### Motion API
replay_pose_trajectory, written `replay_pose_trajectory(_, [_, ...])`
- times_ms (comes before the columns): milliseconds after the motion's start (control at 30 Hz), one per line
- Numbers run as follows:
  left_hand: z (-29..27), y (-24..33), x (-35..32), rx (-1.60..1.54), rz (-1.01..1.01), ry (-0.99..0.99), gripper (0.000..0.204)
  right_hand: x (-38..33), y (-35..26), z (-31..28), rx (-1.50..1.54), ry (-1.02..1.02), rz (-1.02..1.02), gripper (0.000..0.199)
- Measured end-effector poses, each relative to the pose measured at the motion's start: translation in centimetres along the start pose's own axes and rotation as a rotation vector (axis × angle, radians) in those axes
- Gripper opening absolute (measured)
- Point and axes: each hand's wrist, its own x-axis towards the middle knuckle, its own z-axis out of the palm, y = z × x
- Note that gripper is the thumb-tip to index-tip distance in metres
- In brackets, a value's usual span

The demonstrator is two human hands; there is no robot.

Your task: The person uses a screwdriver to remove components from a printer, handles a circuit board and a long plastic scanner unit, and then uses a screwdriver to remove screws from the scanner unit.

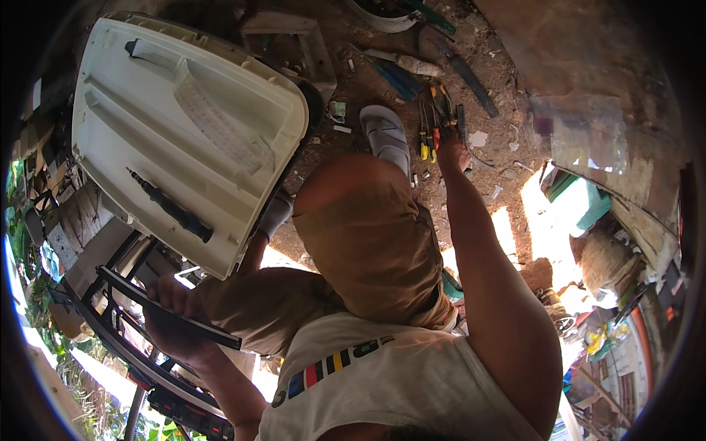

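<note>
At lower left my left hand (173, 312) is closed around a long, flat black bar (209, 332), which slants across a black frame with slats (110, 331). On the ground ahead, my right hand (454, 154) reaches down among hand tools; its fingers are too hidden to show whether they grip one. Beside it lie yellow-handled screwdrivers (424, 145) and pliers with orange-and-black handles (441, 103). A large off-white plastic panel (140, 117) stands tilted at my left. On the panel rest a black screwdriver-like tool (173, 207) and a pale, printed strip (213, 121).
Farther off are a blue-handled tool (397, 77), a dark, long-handled tool (471, 84), a pale square frame (290, 33) and a round white container (386, 16). A brown sheet (588, 81) covers the far right. Assorted clutter (607, 345) sits at right.
</note>
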Motion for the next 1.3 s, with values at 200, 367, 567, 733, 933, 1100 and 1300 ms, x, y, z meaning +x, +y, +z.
replay_pose_trajectory(200, [-1.6,-0.2,-1.9,0.116,0.094,0.2,0.039,-1.4,1.0,-1.7,0.085,0.01,-0.201,0.043])
replay_pose_trajectory(367, [-2.4,-1.5,-1.0,0.133,0.069,0.005,0.034,-5.3,3.3,-11.1,1.124,0.176,-0.705,0.016])
replay_pose_trajectory(567, [-2.7,-2.9,-5.0,0.226,0.126,0.04,0.025,-23.5,-5.0,-35.6,1.104,-0.101,-1.143,0.025])
replay_pose_trajectory(733, [-3.3,-4.5,-7.4,0.313,0.282,-0.096,0.023,-40.0,-13.5,-33.5,0.825,-0.129,-1.673,0.025])
replay_pose_trajectory(933, [-5.6,-3.8,-10.1,0.16,0.218,-0.136,0.016,-45.2,-13.9,-32.1,0.7,-0.429,-1.44,0.026])
replay_pose_trajectory(1100, [-6.6,-4.5,-11.2,0.163,0.384,-0.045,0.014,-47.6,-13.4,-30.9,0.642,-0.115,-1.589,0.025])
replay_pose_trajectory(1300, [-6.3,-3.7,-11.6,0.086,0.257,-0.039,0.017,-48.5,-13.1,-30.7,0.584,-0.051,-1.574,0.028])
